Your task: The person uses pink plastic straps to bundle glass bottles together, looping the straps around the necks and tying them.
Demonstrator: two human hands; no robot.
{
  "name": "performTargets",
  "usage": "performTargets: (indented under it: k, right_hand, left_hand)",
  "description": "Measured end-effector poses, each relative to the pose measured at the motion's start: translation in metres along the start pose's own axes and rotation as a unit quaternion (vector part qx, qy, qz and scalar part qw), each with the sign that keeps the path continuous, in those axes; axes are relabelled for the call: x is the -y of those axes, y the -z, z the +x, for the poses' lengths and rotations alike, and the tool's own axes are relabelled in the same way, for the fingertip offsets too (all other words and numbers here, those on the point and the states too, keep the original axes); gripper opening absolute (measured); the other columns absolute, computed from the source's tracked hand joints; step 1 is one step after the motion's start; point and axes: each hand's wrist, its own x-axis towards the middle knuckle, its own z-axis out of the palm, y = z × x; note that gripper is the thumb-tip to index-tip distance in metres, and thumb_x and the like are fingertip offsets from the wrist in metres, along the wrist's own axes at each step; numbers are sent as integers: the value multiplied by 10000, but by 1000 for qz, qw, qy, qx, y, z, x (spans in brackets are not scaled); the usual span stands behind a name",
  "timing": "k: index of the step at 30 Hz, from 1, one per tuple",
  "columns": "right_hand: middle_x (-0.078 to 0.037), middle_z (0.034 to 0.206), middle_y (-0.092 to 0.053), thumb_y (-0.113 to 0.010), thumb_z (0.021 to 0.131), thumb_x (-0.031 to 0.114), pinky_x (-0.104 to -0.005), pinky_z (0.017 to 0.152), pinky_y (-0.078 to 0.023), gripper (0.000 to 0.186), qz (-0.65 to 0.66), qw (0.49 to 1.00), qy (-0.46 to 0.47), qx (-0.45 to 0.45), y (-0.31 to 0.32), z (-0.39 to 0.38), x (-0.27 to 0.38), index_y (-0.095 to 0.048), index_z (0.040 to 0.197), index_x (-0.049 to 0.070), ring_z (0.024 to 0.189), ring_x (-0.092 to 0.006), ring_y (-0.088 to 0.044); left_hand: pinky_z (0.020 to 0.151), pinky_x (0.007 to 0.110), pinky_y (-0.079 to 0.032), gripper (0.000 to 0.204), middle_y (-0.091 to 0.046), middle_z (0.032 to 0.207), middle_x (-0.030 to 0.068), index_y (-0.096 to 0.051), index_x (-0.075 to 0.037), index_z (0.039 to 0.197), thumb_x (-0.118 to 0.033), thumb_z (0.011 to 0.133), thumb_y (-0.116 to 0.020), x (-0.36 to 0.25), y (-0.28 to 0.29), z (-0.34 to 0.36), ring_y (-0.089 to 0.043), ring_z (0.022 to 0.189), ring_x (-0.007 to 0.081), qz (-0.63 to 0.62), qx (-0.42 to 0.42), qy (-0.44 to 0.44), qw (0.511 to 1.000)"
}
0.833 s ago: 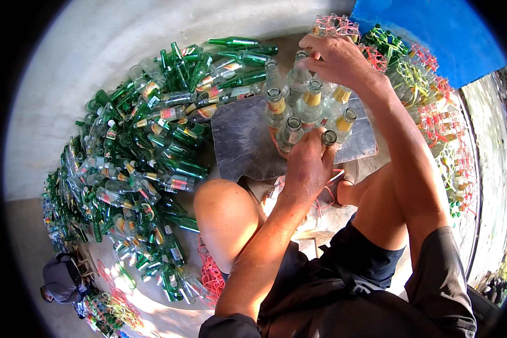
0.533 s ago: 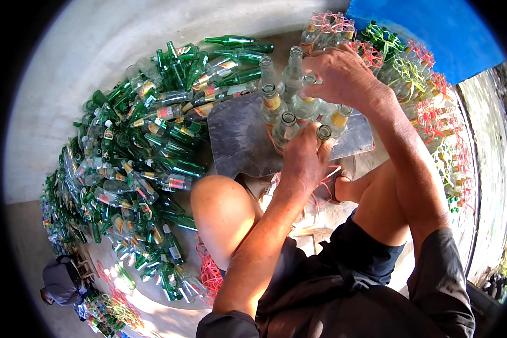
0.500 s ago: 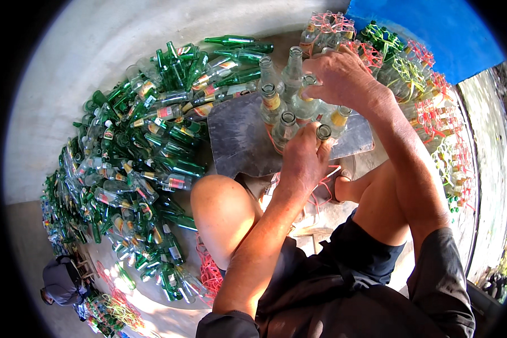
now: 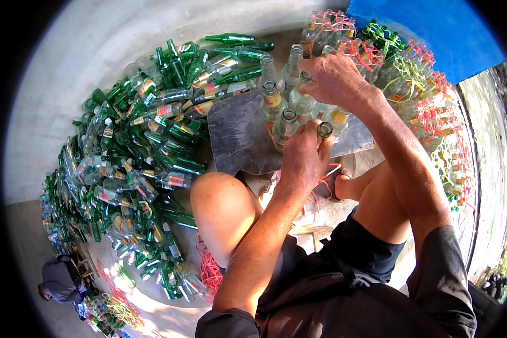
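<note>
Several clear glass bottles (image 4: 271,104) stand upright in a close group on a dark, worn board (image 4: 236,135) in front of my knees. My left hand (image 4: 303,158) is closed round the neck of the nearest bottle (image 4: 324,130), whose open mouth shows above my fingers. On the far side of the group, my right hand (image 4: 341,79) has its thumb and forefinger curled about the neck of another bottle (image 4: 302,103); its other fingers are partly hidden. A strand of pink plastic strap runs low round the group's left side. Loose strap (image 4: 327,186) hangs below the board.
A large heap of green and clear bottles (image 4: 169,146) lies to the left. Strapped bundles of bottles (image 4: 411,79) stand at the far right by a blue panel (image 4: 428,34). Pink strap (image 4: 208,270) lies beside my left knee. Another person (image 4: 65,279) is at the lower left.
My right hand has come down and slightly nearer, its thumb and forefinger closing in at a bottle neck. My left hand keeps its hold and has hardly moved.
</note>
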Motion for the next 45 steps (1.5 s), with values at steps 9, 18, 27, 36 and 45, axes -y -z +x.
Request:
performTargets:
  k: [9, 18, 27, 36, 45]
  right_hand:
    - [-204, 819, -727, -814, 799, 270, -541, 736, -574, 301, 3, 1000, -4, -16, -3, 3, -2, -715, 993, 63, 825, -424, -722]
    - [-191, 864, -741, -763, 818, 306, -550, 779, -589, 312, 5, 999, -39, -11, 4, 0, 0, -704, 1021, 76, 864, -409, -738]
    - [-204, 864, -751, -793, 833, 310, -546, 795, -582, 403, 26, 998, -57, 7, -4, 4, -3, -698, 1156, 89, 873, -428, -739]
    - [-195, 870, -737, -779, 830, 320, -561, 811, -563, 381, 31, 999, -34, -29, -5, -1, -1, -673, 1108, 81, 875, -436, -727]
    - [-154, 933, -757, -763, 882, 257, -481, 818, -568, 373, 57, 994, -68, -57, 51, -35, -28, -710, 1206, 82, 926, -360, -734]
  left_hand:
    - [787, 527, -554, 353, -692, 1013, 267, -607, 52, 1162, -88, 886, -777, -7, 6, 0, -696, 930, 479, -22, 50, 60, 997]
    - [733, 522, -532, 258, -687, 911, 249, -613, 9, 1009, -122, 880, -795, 2, -4, -2, -698, 857, 466, -18, -14, 20, 1000]
    - [717, 516, -535, 292, -688, 902, 266, -611, 33, 1031, -100, 864, -811, 3, -5, -3, -698, 851, 479, -14, -17, 16, 1000]
    - [710, 505, -542, 226, -687, 893, 221, -628, -22, 1003, -105, 870, -791, 8, -10, -6, -703, 831, 439, -19, -36, -5, 999]
    - [745, 441, -592, 374, -752, 886, 190, -680, -30, 1238, -217, 921, -747, 9, -5, -2, -764, 822, 342, 48, 6, -8, 999]
